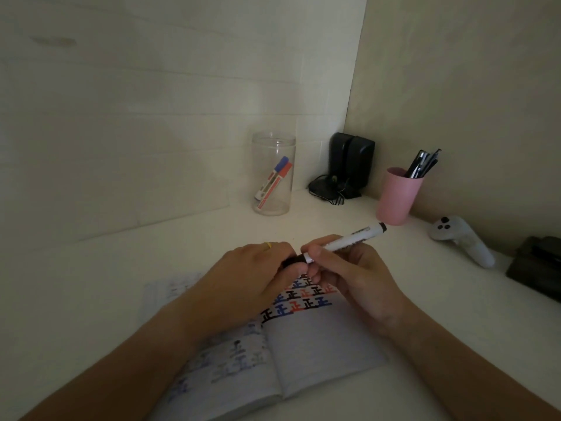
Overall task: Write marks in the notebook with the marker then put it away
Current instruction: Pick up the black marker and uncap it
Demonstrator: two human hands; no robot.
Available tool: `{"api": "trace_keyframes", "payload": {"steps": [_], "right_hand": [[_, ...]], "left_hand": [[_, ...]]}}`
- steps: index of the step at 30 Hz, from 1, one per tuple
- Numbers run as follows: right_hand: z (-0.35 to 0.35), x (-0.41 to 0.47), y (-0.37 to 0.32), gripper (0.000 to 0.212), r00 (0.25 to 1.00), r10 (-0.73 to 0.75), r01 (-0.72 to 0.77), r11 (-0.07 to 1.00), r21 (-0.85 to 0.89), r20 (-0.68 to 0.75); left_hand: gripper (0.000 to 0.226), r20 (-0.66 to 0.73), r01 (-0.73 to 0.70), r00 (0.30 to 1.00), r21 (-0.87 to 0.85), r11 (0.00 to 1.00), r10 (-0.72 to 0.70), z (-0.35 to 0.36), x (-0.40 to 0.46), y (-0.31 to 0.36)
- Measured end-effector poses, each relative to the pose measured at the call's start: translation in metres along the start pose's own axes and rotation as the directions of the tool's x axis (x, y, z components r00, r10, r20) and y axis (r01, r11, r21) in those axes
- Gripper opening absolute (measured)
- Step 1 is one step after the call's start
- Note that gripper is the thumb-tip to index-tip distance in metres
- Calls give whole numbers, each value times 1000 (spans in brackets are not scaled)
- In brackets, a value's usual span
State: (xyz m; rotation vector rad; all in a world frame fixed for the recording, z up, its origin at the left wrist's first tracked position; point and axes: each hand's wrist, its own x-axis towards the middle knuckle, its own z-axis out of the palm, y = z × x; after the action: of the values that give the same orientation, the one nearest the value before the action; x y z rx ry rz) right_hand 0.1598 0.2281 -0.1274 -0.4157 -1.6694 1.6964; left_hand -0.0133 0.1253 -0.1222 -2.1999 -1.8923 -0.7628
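While both hands (306,268) clamp the marker (349,240), the notebook (318,344) lies mid-desk.

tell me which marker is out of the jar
The black-capped marker, held over the notebook in the right hand with the left hand at its cap end. The blue marker and red marker lean inside the clear jar.

Pink cup (397,197), black speakers (352,162), white controller (464,240)

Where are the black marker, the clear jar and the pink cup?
black marker (349,240), head view, on the white barrel above the right hand.
clear jar (273,189), head view, on its see-through side wall.
pink cup (397,199), head view, on its outer wall.
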Motion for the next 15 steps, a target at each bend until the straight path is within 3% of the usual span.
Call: {"api": "trace_keyframes", "payload": {"steps": [2, 4, 5, 7, 9, 10, 11, 12, 13, 14, 15], "right_hand": [[-1, 0, -1, 26, 999, -38, 38, 999, 6, 11], [-3, 0, -2, 24, 997, -70, 69, 997, 27, 19], [-3, 0, -4, 24, 996, -79, 78, 996, 40, 27], [-4, 0, -5, 25, 995, -89, 85, 994, 75, 50], [-4, 0, -7, 25, 995, -78, 71, 992, 107, 61], [-4, 1, -7, 24, 996, -72, 65, 992, 112, 59], [-4, 1, -7, 24, 996, -71, 64, 992, 111, 55], [-3, 0, -5, 24, 996, -70, 65, 993, 101, 49], [-1, 0, -3, 24, 997, -66, 62, 994, 87, 39], [2, 1, -2, 24, 998, -59, 58, 996, 72, 16], [4, 2, -2, 24, 999, -45, 46, 997, 61, -23]], "left_hand": [[35, 19, -5, 1000, -105, 994, 7, 2, -1, 8], [37, 77, 77, 996, -349, 934, -54, 1, 1, 18], [39, 150, 162, 984, -535, 829, -96, -1, 2, 23], [42, 366, 362, 927, -826, 432, -78, -5, 5, 27], [42, 504, 502, 864, -861, 81, 9, -7, 6, 25], [42, 540, 540, 841, -842, 1, 26, -7, 5, 24], [42, 556, 556, 831, -831, 17, 7, -8, 5, 24], [43, 504, 506, 862, -840, 197, -61, -7, 5, 23], [42, 356, 360, 927, -771, 525, -113, -7, 3, 23], [38, 174, 144, 983, -500, 854, -64, -6, 1, 18], [32, 52, -31, 998, -127, 991, 38, -6, 0, 15]]}}
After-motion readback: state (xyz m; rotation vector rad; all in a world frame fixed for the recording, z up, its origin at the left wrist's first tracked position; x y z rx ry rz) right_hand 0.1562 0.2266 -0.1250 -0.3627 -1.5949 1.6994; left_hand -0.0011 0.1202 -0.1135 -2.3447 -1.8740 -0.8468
